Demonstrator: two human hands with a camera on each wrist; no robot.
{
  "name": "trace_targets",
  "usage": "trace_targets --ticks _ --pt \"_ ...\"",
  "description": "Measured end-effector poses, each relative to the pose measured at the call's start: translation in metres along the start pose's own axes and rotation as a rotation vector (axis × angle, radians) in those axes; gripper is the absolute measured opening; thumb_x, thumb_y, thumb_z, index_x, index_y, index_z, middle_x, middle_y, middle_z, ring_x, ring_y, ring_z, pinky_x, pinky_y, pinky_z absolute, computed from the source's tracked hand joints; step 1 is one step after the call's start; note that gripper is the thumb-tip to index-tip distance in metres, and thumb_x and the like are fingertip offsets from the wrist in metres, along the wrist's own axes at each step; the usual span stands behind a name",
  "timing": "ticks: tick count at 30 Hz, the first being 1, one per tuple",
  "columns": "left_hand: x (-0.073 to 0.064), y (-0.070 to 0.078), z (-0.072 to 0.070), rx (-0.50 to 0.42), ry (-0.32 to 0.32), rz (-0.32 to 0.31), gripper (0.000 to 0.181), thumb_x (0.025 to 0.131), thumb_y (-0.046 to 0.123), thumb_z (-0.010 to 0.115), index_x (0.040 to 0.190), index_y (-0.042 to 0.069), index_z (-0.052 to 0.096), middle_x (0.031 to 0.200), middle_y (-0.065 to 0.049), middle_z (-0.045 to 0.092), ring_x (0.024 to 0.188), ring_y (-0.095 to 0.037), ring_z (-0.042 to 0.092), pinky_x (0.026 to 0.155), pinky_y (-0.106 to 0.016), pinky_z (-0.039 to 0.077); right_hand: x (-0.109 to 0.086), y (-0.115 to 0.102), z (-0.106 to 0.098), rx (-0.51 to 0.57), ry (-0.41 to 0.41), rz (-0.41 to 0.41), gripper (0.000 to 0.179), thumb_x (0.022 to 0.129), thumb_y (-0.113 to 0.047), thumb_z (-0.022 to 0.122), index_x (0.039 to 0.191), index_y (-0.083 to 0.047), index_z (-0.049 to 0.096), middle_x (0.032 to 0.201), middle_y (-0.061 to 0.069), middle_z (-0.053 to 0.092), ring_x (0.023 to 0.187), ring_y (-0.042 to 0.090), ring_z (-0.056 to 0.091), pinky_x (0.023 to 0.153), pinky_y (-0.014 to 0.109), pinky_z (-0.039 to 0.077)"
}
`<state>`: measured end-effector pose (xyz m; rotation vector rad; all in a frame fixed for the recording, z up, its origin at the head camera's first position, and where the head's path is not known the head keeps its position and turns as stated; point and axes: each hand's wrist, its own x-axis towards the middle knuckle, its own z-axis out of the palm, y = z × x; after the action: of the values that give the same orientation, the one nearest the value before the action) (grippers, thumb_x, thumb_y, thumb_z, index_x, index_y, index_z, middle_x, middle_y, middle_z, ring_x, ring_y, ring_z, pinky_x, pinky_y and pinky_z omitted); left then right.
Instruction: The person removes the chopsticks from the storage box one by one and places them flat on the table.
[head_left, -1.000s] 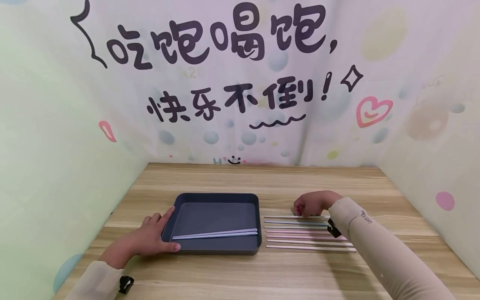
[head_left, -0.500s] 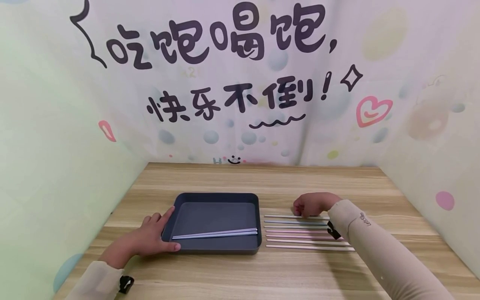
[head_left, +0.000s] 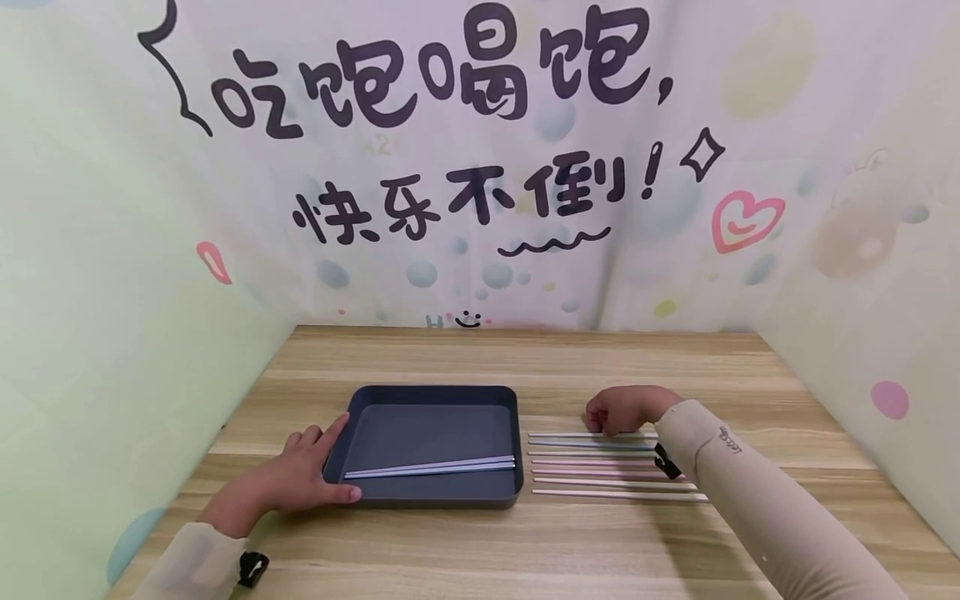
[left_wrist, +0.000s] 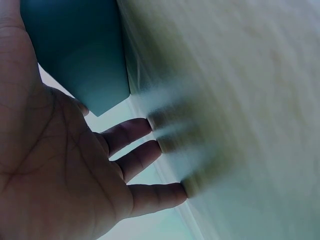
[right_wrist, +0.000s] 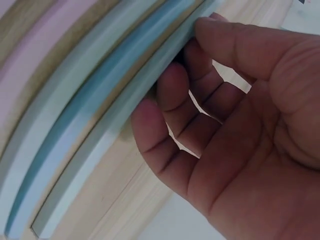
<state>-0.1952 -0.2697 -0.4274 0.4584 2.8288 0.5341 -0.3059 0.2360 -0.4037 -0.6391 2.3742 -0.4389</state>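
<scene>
My left hand (head_left: 303, 471) rests at the left end of a dark blue-grey tray (head_left: 420, 503), its thumb over the near corner and its index finger along the left side. In the left wrist view, the other fingers (left_wrist: 157, 196) reach straight down to the table beside the tray (left_wrist: 80, 55). Two light purple-blue chopsticks (head_left: 431, 469) lie inside the tray. To its right, my right hand (head_left: 624, 408) bends over the far end of a row of chopsticks. Its thumb and curled fingertips pinch the farthest one, a pale green chopstick (right_wrist: 95, 155), beside a blue chopstick (right_wrist: 55, 130).
More chopsticks in pink (head_left: 570, 463) and off-white (head_left: 600, 494) lie side by side between the tray and my right forearm, which covers some of their right ends. Patterned wall sheets (head_left: 480, 283) enclose the wooden table (head_left: 450, 550) at the back and both sides.
My right hand and sleeve have shifted very slightly at the far chopstick. The left hand, tray and other chopsticks stay put.
</scene>
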Motion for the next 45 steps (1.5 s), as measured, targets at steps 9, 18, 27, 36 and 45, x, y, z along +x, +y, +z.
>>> trace_targets --ticks 9,18,27,36,45 --pt "-0.001 0.001 -0.002 -0.001 0.005 0.008 0.116 0.078 0.061 0.076 0.156 0.001 0.016 0.122 -0.022 0.044 0.106 -0.039 0.04 0.086 -0.056 0.043 -0.002 -0.002 0.0 -0.011 -0.011 -0.004 0.025 0.076 0.017 0.05 0.083 -0.005 0.058 0.069 -0.004 0.043 0.059 0.01 0.038 0.055 0.025 0.03" --pt "-0.001 0.001 -0.001 -0.003 0.007 0.011 0.115 0.078 0.061 0.076 0.156 0.001 0.016 0.121 -0.022 0.043 0.105 -0.039 0.04 0.086 -0.056 0.042 -0.001 0.0 0.001 0.049 -0.02 -0.004 0.026 0.074 0.02 0.048 0.083 -0.003 0.056 0.067 -0.005 0.042 0.056 0.009 0.035 0.052 0.024 0.026" --pt "-0.002 0.001 -0.001 0.0 0.005 0.001 0.116 0.078 0.061 0.076 0.157 0.002 0.016 0.124 -0.022 0.043 0.109 -0.041 0.04 0.088 -0.058 0.042 -0.003 -0.002 0.0 0.057 -0.02 0.007 0.024 0.077 0.019 0.05 0.083 -0.003 0.056 0.067 -0.004 0.042 0.054 0.008 0.035 0.052 0.024 0.027" --pt "-0.001 -0.001 0.001 0.014 0.008 -0.004 0.118 0.076 0.066 0.074 0.157 0.003 0.017 0.124 -0.022 0.043 0.109 -0.039 0.039 0.089 -0.056 0.042 -0.005 -0.003 -0.002 0.016 -0.005 -0.001 0.021 0.08 0.013 0.056 0.088 -0.006 0.06 0.07 -0.003 0.046 0.06 0.01 0.041 0.057 0.026 0.033" --pt "-0.001 0.0 0.001 0.017 0.001 -0.013 0.119 0.075 0.067 0.074 0.157 0.003 0.016 0.124 -0.021 0.043 0.109 -0.038 0.039 0.089 -0.055 0.042 -0.011 -0.014 -0.007 -0.047 -0.003 -0.01 0.028 0.077 0.012 0.054 0.094 -0.008 0.064 0.087 0.001 0.059 0.076 0.015 0.05 0.068 0.031 0.042"
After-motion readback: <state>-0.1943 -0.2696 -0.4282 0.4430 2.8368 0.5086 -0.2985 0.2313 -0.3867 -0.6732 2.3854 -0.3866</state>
